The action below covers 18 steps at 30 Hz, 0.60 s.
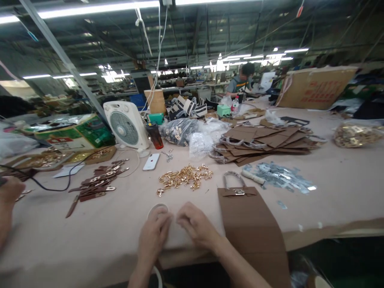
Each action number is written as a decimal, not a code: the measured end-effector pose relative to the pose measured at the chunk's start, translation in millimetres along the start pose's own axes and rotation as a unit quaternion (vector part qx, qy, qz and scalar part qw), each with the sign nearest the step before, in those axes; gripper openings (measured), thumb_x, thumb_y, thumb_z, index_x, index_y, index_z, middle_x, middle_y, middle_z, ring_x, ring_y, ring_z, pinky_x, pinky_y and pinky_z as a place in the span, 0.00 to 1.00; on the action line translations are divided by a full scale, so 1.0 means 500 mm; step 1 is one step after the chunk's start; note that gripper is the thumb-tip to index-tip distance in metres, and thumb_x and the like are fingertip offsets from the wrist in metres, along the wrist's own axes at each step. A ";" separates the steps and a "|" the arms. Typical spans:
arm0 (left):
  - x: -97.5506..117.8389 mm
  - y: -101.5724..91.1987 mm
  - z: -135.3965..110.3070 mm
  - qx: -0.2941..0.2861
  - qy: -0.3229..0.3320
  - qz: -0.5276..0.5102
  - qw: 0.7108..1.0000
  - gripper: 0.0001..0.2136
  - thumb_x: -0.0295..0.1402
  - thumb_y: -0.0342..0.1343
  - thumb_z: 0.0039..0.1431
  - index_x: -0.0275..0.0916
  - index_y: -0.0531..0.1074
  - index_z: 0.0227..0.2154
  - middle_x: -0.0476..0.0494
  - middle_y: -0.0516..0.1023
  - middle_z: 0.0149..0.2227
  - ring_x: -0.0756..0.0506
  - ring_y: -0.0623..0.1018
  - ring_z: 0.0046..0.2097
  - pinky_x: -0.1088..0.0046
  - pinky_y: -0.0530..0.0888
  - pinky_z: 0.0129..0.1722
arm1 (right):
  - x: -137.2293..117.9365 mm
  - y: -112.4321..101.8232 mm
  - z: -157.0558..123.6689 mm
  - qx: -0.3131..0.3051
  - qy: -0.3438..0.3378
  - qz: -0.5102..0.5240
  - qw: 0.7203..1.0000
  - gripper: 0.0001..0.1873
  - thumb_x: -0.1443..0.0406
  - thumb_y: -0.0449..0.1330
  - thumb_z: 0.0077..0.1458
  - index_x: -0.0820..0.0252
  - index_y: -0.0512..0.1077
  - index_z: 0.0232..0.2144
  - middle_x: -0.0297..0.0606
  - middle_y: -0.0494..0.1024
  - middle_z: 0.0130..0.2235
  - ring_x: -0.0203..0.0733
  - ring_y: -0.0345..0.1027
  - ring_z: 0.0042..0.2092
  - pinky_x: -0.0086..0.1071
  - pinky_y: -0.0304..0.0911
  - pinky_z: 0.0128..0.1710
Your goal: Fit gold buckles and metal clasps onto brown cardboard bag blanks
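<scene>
My left hand [153,236] and my right hand [195,225] rest close together at the near edge of the beige table [330,192]. Both have the fingers curled in, tips almost meeting, and what they pinch is hidden. A small white round lid or cup [156,208] lies just beyond my left fingers. A brown leather bag panel with a metal clasp and handle [249,228] lies to the right of my right hand. A scatter of gold metal buckles [186,177] sits a little farther back.
Brown straps with clasps [99,184] lie at left, beside a white phone [151,161], a fan [126,125] and a dark tumbler [155,136]. A stack of brown panels [264,140] and silvery pieces [276,176] sit at right. Another person's hand [9,196] shows far left; a worker [243,82] sits behind.
</scene>
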<state>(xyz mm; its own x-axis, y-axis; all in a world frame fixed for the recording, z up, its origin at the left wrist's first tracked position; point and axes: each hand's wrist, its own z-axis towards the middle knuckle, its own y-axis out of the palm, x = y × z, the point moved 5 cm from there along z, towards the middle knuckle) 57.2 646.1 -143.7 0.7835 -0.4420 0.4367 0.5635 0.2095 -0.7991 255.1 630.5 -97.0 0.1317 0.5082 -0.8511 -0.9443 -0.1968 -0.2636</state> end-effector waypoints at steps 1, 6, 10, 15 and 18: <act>0.001 0.001 -0.001 0.009 0.012 0.008 1.000 0.12 0.37 0.53 0.70 0.49 0.79 0.50 0.42 0.77 0.52 0.40 0.79 0.53 0.62 0.76 0.52 | -0.003 -0.042 -0.006 0.041 0.009 0.009 0.999 0.04 0.66 0.58 0.67 0.55 0.72 0.37 0.35 0.73 0.39 0.40 0.68 0.42 0.33 0.63 0.44; 0.004 -0.006 0.000 0.055 0.009 0.048 0.997 0.19 0.36 0.52 0.71 0.47 0.71 0.62 0.39 0.77 0.53 0.38 0.77 0.54 0.56 0.77 0.53 | 0.077 -0.267 -0.070 0.202 0.123 0.031 0.971 0.08 0.57 0.63 0.64 0.56 0.75 0.38 0.34 0.72 0.33 0.41 0.65 0.36 0.33 0.60 0.39; 0.051 -0.011 0.034 0.159 -0.025 0.066 0.985 0.19 0.37 0.56 0.68 0.43 0.73 0.59 0.35 0.75 0.56 0.33 0.74 0.56 0.47 0.73 0.57 | 0.174 -0.348 -0.118 0.289 0.179 0.171 0.925 0.16 0.52 0.70 0.56 0.55 0.75 0.38 0.30 0.68 0.29 0.38 0.60 0.31 0.31 0.57 0.33; 0.182 0.077 0.172 0.082 -0.002 -0.049 0.995 0.16 0.34 0.56 0.68 0.43 0.71 0.57 0.40 0.78 0.53 0.39 0.75 0.57 0.55 0.71 0.61 | 0.207 -0.335 -0.114 0.283 0.188 0.224 0.913 0.18 0.51 0.73 0.52 0.55 0.75 0.37 0.29 0.69 0.28 0.36 0.59 0.30 0.30 0.58 0.32; 0.242 0.149 0.265 0.006 -0.020 -0.043 0.999 0.15 0.35 0.57 0.67 0.43 0.72 0.55 0.41 0.78 0.53 0.41 0.76 0.55 0.62 0.73 0.58 | 0.207 -0.332 -0.109 0.276 0.188 0.218 0.917 0.18 0.51 0.73 0.53 0.54 0.76 0.38 0.30 0.69 0.28 0.36 0.60 0.31 0.30 0.59 0.33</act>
<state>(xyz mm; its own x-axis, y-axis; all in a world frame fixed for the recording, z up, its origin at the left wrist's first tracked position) 228.7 724.0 -95.7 0.7420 -0.4242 0.5191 0.6319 0.1837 -0.7530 442.2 670.0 -166.1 -0.2974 0.1360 -0.9450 -0.9274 0.1940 0.3198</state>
